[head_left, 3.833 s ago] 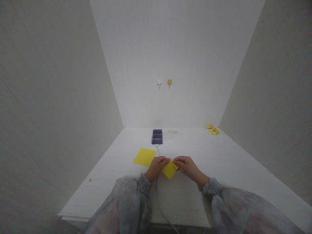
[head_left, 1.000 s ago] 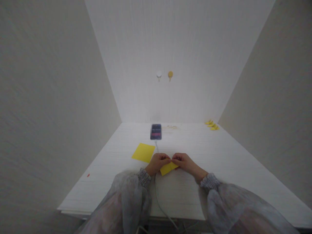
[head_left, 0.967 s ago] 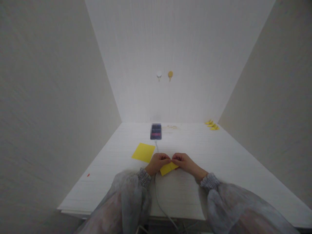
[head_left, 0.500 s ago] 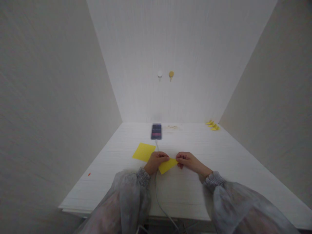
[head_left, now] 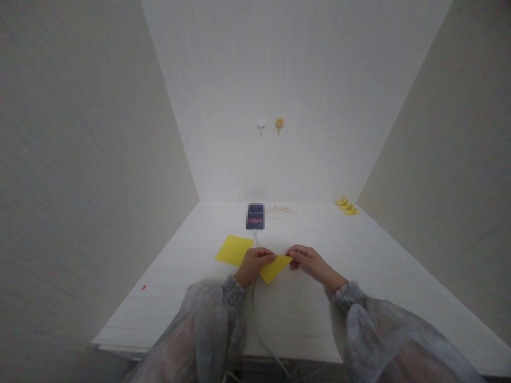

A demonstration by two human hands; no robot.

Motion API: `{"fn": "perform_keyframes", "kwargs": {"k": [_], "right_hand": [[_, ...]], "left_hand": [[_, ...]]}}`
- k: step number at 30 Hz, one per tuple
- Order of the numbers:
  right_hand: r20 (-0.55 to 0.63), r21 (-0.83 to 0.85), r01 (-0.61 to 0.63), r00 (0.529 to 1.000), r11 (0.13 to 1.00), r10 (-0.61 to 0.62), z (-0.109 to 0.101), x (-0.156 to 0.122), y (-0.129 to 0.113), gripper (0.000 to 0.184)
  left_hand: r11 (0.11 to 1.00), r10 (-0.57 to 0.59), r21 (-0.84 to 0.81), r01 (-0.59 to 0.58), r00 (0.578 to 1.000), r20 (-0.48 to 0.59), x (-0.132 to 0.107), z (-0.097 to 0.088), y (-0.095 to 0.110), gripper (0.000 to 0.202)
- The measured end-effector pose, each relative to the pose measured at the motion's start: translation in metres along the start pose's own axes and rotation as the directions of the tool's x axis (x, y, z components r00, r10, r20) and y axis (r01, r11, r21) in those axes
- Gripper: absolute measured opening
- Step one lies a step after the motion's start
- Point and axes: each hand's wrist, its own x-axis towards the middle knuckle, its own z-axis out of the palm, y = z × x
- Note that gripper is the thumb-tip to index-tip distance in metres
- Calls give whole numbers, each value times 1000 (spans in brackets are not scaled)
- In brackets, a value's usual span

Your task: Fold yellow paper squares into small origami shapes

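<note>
A folded piece of yellow paper (head_left: 274, 268) is held up between my two hands over the white table, its lower point hanging down. My left hand (head_left: 257, 262) pinches its left edge between thumb and fingers. At its right corner, my right hand (head_left: 305, 260) has thumb and fingers closed on the tip. A flat yellow sheet (head_left: 233, 250) lies on the table just left of my left hand, partly covered by it. Beyond my hands stands a phone (head_left: 255, 217) with a blurred screen, a pale cable (head_left: 257, 324) running from it under my left hand.
Several small folded yellow paper pieces (head_left: 347, 206) sit in the back right corner of the table (head_left: 191, 298). A small red scrap (head_left: 144, 287) lies at the left. Two hooks, one white (head_left: 261, 125) and one gold (head_left: 279, 124), are on the back wall. Walls rise on both sides.
The right end of the held paper has come up slightly, its corner now showing over my right fingers. My right hand has shifted a little; my left hand keeps its pinch.
</note>
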Motion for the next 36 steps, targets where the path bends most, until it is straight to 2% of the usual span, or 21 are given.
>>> {"fn": "perform_keyframes", "kwargs": {"k": [5,12,16,18,22,28,31,33,36], "right_hand": [[-6,-8,-26,1000,1000,25,9,1,-2,26],[-21,24,-58,998,998,59,2,0,1,26],[-4,28,-76,997,997,76,0,0,6,25],[20,21,-88,996,996,88,0,-1,7,24],[40,-1,-87,995,996,87,3,0,6,24],[-97,-7,20,995,1000,-20,4,2,4,25],[-138,-18,142,980,990,-143,6,-2,-2,36],[-90,-55,215,971,975,-220,8,-6,-7,42],[54,-207,259,966,943,-253,10,-11,-13,39]], "left_hand": [[999,-17,50,15,999,36,-1,2,4,24],[999,-40,5,40,990,134,-3,-2,4,23],[994,-106,1,108,975,196,-6,-1,8,25],[990,-142,33,138,964,226,-8,1,9,28],[983,-148,146,115,961,236,-8,5,7,27],[987,-144,90,130,973,178,-4,6,6,28],[994,-111,-3,112,984,137,-2,8,9,30],[994,-83,-67,90,991,102,0,8,10,31],[991,-54,-118,64,995,84,1,9,12,35]]}}
